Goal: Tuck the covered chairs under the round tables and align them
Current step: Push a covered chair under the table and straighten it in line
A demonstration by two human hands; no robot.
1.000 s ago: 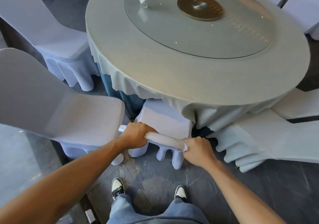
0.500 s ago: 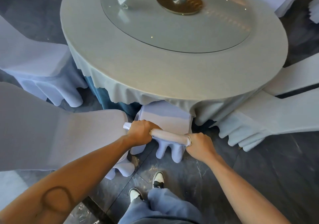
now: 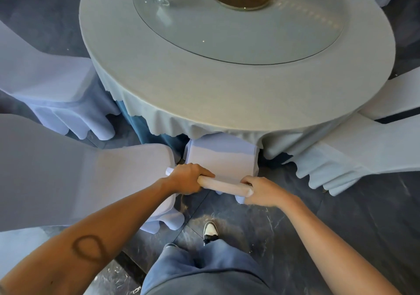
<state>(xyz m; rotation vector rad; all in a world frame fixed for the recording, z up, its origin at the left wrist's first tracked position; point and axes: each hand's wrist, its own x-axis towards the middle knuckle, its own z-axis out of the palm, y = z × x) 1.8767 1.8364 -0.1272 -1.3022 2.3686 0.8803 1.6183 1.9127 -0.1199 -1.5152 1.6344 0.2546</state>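
Note:
A white-covered chair (image 3: 221, 158) stands right in front of me, its seat partly under the drooping cloth of the round table (image 3: 227, 85). My left hand (image 3: 188, 178) grips the left end of the chair's top rail. The right end of that rail is held by my right hand (image 3: 263, 191). Both hands are closed around the rail, and the backrest looks foreshortened from above.
Another covered chair (image 3: 79, 176) sits close on the left, almost touching the held one. A further chair (image 3: 56, 94) stands behind it, and one (image 3: 354, 158) on the right. A glass turntable (image 3: 238, 21) tops the table. My shoe (image 3: 210, 231) is on the dark marble floor.
The view has shifted right along the table. The held chair sits a little deeper under the cloth. My feet have stepped, and both hands keep their grip.

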